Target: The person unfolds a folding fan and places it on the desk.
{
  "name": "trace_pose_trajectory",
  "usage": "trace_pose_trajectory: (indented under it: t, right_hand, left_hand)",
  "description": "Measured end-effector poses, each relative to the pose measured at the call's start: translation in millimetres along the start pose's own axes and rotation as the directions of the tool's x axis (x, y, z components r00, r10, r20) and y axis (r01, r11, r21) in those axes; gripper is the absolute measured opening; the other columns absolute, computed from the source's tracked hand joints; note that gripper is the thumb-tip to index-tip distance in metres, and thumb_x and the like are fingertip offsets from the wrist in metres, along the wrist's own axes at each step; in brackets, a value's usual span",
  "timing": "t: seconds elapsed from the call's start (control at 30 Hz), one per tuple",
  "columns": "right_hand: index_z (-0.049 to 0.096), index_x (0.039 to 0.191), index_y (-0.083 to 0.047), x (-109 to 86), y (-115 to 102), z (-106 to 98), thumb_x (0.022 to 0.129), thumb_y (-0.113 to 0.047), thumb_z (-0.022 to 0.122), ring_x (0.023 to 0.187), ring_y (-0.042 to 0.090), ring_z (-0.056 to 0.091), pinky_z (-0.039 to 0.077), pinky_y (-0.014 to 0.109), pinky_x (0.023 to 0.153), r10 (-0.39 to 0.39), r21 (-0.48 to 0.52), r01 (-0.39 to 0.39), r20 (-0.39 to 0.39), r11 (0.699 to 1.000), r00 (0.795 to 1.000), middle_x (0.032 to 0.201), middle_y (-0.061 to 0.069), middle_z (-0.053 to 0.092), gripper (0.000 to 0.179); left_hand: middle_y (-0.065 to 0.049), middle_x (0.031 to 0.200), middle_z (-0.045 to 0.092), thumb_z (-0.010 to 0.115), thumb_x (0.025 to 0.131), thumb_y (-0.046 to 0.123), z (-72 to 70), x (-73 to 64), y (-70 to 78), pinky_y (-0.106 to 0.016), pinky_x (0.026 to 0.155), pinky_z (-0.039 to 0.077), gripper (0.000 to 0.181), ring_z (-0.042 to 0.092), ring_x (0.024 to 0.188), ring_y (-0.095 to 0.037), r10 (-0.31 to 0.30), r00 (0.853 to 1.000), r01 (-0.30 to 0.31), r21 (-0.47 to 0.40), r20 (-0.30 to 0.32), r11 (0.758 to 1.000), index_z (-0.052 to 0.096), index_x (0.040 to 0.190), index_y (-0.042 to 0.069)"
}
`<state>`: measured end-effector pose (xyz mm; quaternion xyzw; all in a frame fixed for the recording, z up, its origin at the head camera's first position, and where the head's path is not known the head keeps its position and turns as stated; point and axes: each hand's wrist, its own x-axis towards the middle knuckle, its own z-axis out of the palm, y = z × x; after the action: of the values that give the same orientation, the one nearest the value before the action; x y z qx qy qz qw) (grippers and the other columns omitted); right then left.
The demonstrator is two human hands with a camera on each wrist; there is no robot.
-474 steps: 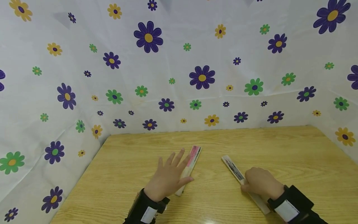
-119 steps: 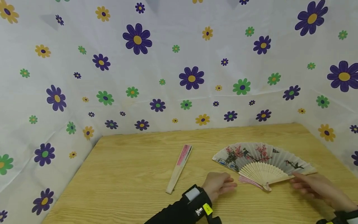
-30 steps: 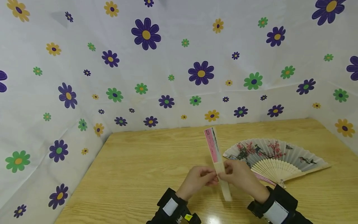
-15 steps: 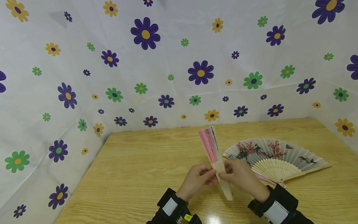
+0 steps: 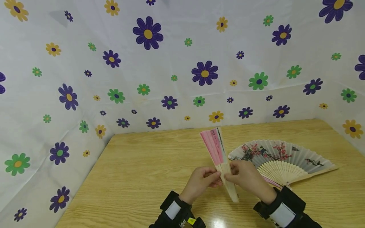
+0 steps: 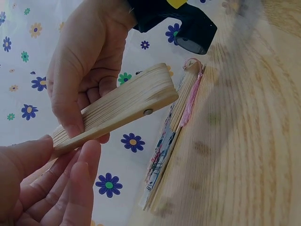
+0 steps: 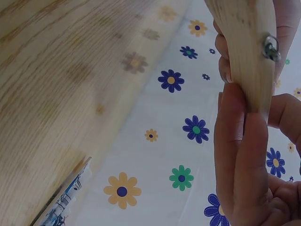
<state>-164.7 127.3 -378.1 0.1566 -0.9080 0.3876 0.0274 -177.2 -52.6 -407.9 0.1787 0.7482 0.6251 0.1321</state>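
Note:
A pink-and-white folding fan [image 5: 213, 146], spread only a little, is held up between both hands in the head view. My left hand [image 5: 199, 183] pinches its left edge, and my right hand [image 5: 247, 177] pinches the right edge of its wooden ribs. Close up in the left wrist view, the stacked wooden ribs [image 6: 127, 101] and a round metal pivot [image 6: 148, 112] show near the lower end. A second folding fan [image 5: 280, 156], spread wide with red blossoms and birds, lies on the table behind my right hand. Its pink tassel [image 6: 192, 101] hangs at the pivot end.
The wood-grain table [image 5: 137, 177] reaches back to a white flower-print curtain [image 5: 171, 63] that closes off the rear and both sides. The spread fan takes up the table's right part.
The wide fan was first folded under my right hand, then spread. The pink fan was lifted from the table into both hands, and its pink leaf has widened leftward over the last second.

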Motion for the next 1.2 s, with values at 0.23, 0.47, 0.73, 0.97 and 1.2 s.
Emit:
trace_pose_trajectory:
  t: [0.23,0.47,0.73,0.97,1.2]
  right_hand:
    - [0.068,0.081,0.004,0.0,1,-3,0.078,-0.003,0.075,0.055,0.012,0.058,0.049,0.029,0.047,0.015,-0.008,-0.015,-0.025,1.000,1.000,0.068,0.011,0.071,0.010]
    - [0.065,0.074,0.001,1.8,2,-7,0.080,-0.005,0.074,0.050,0.009,0.054,0.046,0.027,0.045,0.026,0.011,-0.026,-0.032,1.000,0.999,0.064,0.009,0.069,0.012]
    - [0.060,0.068,-0.004,2.0,3,-11,0.079,-0.005,0.073,0.047,0.006,0.044,0.036,0.022,0.044,0.001,-0.019,-0.003,-0.067,1.000,0.998,0.057,0.001,0.059,0.017]
    - [0.057,0.064,-0.007,1.0,3,-13,0.085,-0.009,0.070,0.045,0.007,0.036,0.025,0.021,0.044,-0.002,-0.009,0.002,-0.061,1.000,0.998,0.054,0.000,0.061,0.025]
    - [0.062,0.066,-0.005,0.9,4,-20,0.085,-0.009,0.071,0.045,0.009,0.051,0.030,0.022,0.042,0.027,-0.023,-0.029,-0.067,0.999,0.997,0.056,0.003,0.065,0.021]
  left_hand:
    - [-0.039,0.093,0.068,0.055,0.099,0.005,-0.3,0.2,1.2,-0.033,0.070,0.061,0.025,0.069,0.083,-0.038,0.000,1.000,0.000,0.008,0.001,1.000,0.064,0.098,-0.018]
    - [-0.038,0.092,0.069,0.055,0.098,0.004,-0.5,-1.5,6.8,-0.048,0.075,0.060,0.023,0.068,0.084,-0.041,0.006,1.000,-0.006,0.019,-0.020,1.000,0.065,0.097,-0.017]
    - [-0.036,0.093,0.069,0.056,0.098,0.003,-1.2,-3.6,9.1,-0.051,0.076,0.059,0.021,0.068,0.085,-0.041,0.004,1.000,-0.003,0.031,-0.020,1.000,0.066,0.102,-0.014]
    - [-0.037,0.092,0.069,0.056,0.097,0.002,-3.4,-5.7,10.3,-0.048,0.076,0.060,0.020,0.068,0.085,-0.042,0.016,1.000,-0.015,0.029,-0.025,0.999,0.065,0.104,-0.014]
    - [-0.037,0.091,0.069,0.057,0.097,0.002,-5.0,-5.6,12.6,-0.039,0.072,0.061,0.019,0.068,0.084,-0.040,0.035,0.999,-0.034,0.019,-0.032,0.999,0.065,0.103,-0.014]
